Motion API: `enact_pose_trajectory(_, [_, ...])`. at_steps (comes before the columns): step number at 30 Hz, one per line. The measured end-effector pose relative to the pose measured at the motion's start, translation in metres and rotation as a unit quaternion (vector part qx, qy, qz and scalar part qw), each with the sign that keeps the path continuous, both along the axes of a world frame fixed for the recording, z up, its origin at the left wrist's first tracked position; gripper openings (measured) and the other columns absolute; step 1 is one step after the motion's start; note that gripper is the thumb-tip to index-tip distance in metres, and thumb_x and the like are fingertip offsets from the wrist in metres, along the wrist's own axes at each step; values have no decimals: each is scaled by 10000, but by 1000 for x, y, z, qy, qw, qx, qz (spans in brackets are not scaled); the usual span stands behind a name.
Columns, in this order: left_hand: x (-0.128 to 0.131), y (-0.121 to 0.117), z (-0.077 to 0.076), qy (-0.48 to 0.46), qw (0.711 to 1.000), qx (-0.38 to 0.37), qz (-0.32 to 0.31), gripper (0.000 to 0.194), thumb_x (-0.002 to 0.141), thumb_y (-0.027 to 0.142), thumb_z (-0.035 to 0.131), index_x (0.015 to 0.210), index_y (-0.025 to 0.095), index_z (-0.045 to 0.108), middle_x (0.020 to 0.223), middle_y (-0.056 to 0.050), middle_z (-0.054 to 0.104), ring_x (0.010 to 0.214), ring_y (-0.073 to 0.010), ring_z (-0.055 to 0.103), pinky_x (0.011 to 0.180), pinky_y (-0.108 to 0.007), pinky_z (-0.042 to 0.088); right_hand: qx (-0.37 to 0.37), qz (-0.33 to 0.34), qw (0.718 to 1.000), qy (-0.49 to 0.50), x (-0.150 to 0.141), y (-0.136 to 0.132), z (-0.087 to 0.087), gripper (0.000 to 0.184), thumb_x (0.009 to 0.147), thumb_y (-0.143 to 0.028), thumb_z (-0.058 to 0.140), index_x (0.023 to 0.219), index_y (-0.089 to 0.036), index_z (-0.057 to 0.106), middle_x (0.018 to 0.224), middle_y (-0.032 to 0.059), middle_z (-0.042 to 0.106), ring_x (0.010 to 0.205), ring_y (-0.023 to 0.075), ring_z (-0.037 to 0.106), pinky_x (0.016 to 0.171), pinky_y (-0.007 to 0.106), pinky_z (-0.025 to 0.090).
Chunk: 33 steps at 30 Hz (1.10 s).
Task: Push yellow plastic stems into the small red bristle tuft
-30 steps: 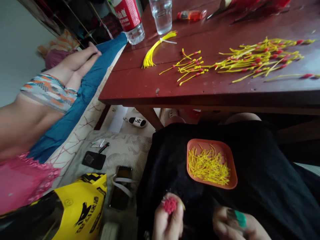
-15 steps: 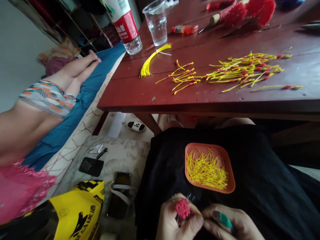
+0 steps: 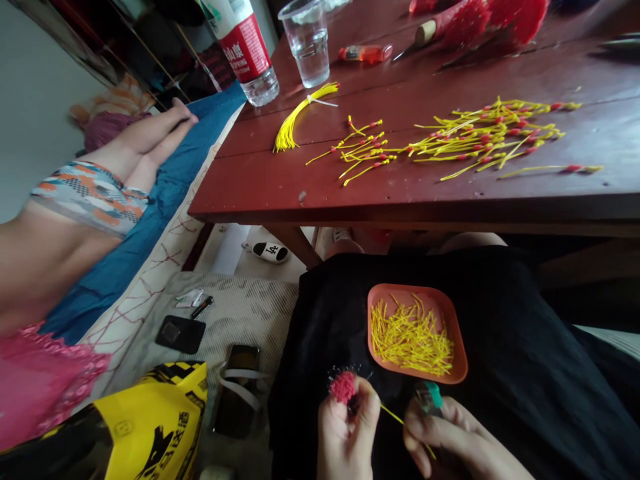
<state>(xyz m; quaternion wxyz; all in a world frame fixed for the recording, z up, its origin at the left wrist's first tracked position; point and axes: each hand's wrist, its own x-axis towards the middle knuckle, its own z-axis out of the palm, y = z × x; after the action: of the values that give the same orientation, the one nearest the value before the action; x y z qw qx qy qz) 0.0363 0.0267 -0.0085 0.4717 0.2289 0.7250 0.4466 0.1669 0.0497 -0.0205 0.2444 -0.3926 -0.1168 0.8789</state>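
Low over my lap, my left hand (image 3: 349, 423) is closed round a pinkish-red knobbly cluster (image 3: 343, 387) with thin pale strands sticking out of its top. A yellow cord (image 3: 391, 414) runs from these fingers across to my right hand (image 3: 445, 430), and its far end shows below the right fingers. The right hand is also wrapped round a green lighter (image 3: 431, 396), dark at one side. Just beyond both hands, an orange tray (image 3: 463, 363) of loose yellow cord pieces (image 3: 413, 337) rests on black cloth (image 3: 505, 373).
On the red-brown table (image 3: 260, 180) lie knotted yellow cords with red beads (image 3: 485, 137), a tied yellow bundle (image 3: 295, 120), an orange-red lighter (image 3: 365, 53), a cup (image 3: 307, 50) and a bottle (image 3: 250, 60). A yellow bag (image 3: 150, 420) and a phone (image 3: 240, 390) are left; a person (image 3: 95, 193) lies beyond.
My hands have moved apart, and a length of yellow cord now shows between them. The red cluster has shifted left and up, and the green lighter has tipped upward.
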Motion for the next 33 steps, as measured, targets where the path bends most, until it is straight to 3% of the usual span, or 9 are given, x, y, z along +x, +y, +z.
enact_pose_trajectory(3, [-1, 6, 2, 7, 1000, 13, -13, 351, 624, 512, 684, 635, 169, 608, 595, 7, 533, 566, -125, 468, 563, -221, 396, -15, 5, 1000, 26, -1, 1, -9, 245, 670, -348, 650, 542, -140, 636, 410, -25, 535, 281, 4, 213, 319, 168, 134])
enact_pose_trajectory(10, [-9, 9, -1, 16, 999, 20, -41, 334, 659, 489, 666, 646, 161, 604, 546, 39, 434, 526, -107, 361, 512, -222, 320, -14, -19, 999, 33, -1, -2, -15, 329, 696, -441, 662, 577, -135, 657, 404, -40, 498, 272, -6, 213, 307, 162, 134])
enact_pose_trajectory(17, [-14, 11, 0, -44, 998, 18, -44, 365, 645, 515, 674, 639, 157, 597, 528, 66, 329, 514, -89, 266, 490, -224, 234, -19, -53, 996, -73, 1, -1, -7, 353, 608, -468, 743, 576, -134, 631, 459, -38, 511, 360, 11, 275, 375, 159, 171])
enact_pose_trajectory(26, [-18, 10, 0, -89, 995, 18, -39, 358, 619, 499, 701, 620, 154, 604, 545, 52, 382, 520, -90, 278, 502, -233, 228, -31, -87, 983, -161, -5, 4, 10, 415, 479, -576, 761, 561, -190, 633, 481, -60, 457, 453, 71, 265, 449, 188, 293])
enact_pose_trajectory(28, [-21, 11, 2, -97, 993, -4, -71, 362, 619, 516, 686, 657, 159, 633, 550, 49, 394, 515, -92, 280, 498, -239, 226, -11, -78, 980, -183, -5, 4, 12, 428, 495, -598, 736, 551, -190, 619, 491, -51, 461, 480, 89, 292, 471, 201, 306])
enact_pose_trajectory(33, [-24, 9, 3, -26, 971, -49, -232, 365, 629, 526, 649, 685, 165, 654, 520, 55, 344, 503, -109, 317, 500, -249, 269, 53, -54, 977, -200, -6, 7, 16, 380, 592, -476, 698, 486, -175, 491, 508, -50, 403, 524, 99, 290, 485, 217, 265])
